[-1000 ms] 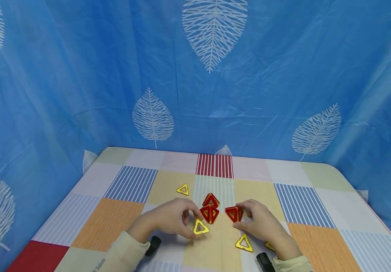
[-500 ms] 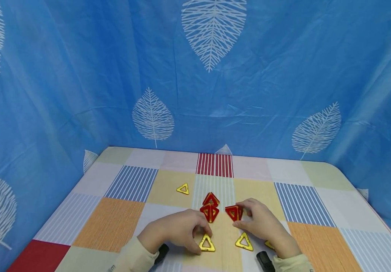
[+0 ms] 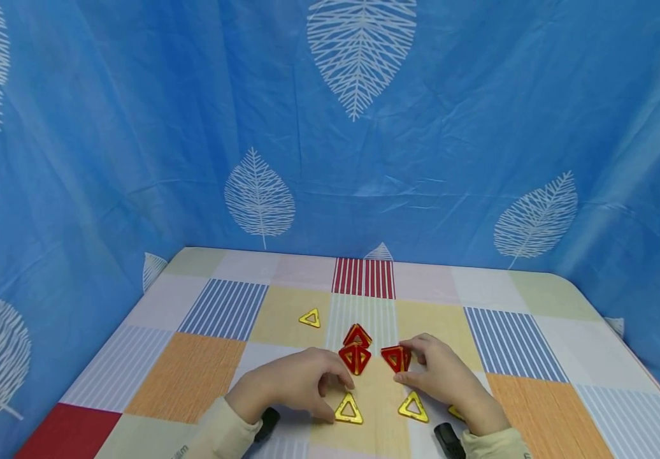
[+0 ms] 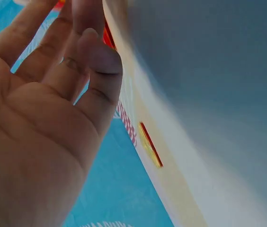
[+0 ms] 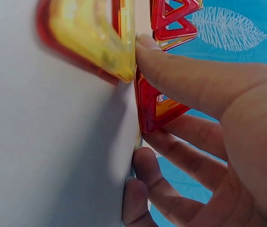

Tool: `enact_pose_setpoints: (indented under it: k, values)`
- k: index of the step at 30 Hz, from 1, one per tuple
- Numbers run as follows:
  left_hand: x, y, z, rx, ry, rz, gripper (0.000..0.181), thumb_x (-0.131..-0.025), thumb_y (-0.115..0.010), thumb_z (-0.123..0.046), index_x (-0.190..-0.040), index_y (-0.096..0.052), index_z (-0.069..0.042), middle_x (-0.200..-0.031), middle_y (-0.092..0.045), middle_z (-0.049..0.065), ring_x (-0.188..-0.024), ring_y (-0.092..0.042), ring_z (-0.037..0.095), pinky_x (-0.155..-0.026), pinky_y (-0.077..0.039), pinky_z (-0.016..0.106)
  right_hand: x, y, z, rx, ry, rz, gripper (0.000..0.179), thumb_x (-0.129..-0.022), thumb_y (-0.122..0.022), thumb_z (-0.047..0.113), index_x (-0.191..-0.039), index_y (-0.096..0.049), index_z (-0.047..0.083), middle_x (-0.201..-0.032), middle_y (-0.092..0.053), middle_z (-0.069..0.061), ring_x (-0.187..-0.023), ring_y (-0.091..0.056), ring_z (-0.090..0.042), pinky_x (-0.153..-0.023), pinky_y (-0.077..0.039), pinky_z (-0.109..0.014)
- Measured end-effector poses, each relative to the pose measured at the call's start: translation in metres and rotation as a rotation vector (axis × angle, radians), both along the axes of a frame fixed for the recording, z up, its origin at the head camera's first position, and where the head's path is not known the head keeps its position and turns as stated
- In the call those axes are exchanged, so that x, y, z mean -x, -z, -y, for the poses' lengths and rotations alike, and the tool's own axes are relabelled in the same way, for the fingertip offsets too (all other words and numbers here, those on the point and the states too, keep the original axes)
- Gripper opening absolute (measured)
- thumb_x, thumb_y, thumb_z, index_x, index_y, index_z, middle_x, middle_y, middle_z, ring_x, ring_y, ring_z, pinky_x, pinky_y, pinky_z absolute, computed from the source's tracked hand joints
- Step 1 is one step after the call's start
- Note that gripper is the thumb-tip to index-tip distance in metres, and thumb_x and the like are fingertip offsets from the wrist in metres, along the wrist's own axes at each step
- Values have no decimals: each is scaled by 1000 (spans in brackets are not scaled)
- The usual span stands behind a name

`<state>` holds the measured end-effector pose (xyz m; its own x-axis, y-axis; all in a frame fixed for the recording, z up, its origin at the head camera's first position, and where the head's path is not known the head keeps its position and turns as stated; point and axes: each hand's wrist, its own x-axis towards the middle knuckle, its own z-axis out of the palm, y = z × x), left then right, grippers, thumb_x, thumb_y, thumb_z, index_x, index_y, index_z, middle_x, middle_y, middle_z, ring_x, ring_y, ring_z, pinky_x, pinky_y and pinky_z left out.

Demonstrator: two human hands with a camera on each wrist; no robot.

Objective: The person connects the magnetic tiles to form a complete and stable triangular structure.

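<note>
My right hand (image 3: 441, 373) grips a small red pyramid of triangular magnetic tiles (image 3: 394, 359) on the tabletop. The right wrist view has the thumb on one side of that red pyramid (image 5: 159, 106) and the fingers on the other. My left hand (image 3: 307, 386) is beside a flat yellow triangular magnetic tile (image 3: 358, 419), fingers loosely bent. Nothing lies between thumb and fingers of the left hand (image 4: 39, 113) in the left wrist view. Two more red pyramids, a front one (image 3: 355, 359) and a rear one (image 3: 357, 334), stand together between the hands.
Another yellow triangle (image 3: 413, 415) lies in front of the right hand, and one more (image 3: 455, 412) is partly covered by the right wrist. Farther back is a yellow triangle (image 3: 310, 324). A patchwork tablecloth (image 3: 192, 376) covers the table; a blue leaf-print curtain (image 3: 450, 159) hangs behind it.
The left hand has brought its yellow triangle toward the table front, laid it flat and let go, drawing back slightly left. The right hand has stayed on its red pyramid.
</note>
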<state>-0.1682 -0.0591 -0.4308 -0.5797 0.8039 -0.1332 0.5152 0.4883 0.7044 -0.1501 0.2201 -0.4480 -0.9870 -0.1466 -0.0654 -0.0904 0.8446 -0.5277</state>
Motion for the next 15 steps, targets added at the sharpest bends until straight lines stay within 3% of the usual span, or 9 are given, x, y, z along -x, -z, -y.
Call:
enact_pose_setpoints:
  k: [6,15]
  values:
    - [11,1,12,-128,-73,99,32,-79,-88,-11,-107,-75,-17,-98,-66,-8,-68,-56,6,-62,-49,24,-1,1,0,11,13,8,64,-74,-91,31,-128,-68,7,-93,-55,2,-82,-47,-17,-69,-42,-35]
    - [34,1,30,-258,-258,101,28,-84,-84,-15,-108,-73,-7,-106,-66,10,-76,-61,19,-68,-52,33,0,1,-2,44,6,7,68,-73,-92,32,-131,-66,7,-94,-55,1,-81,-47,-16,-67,-41,-35]
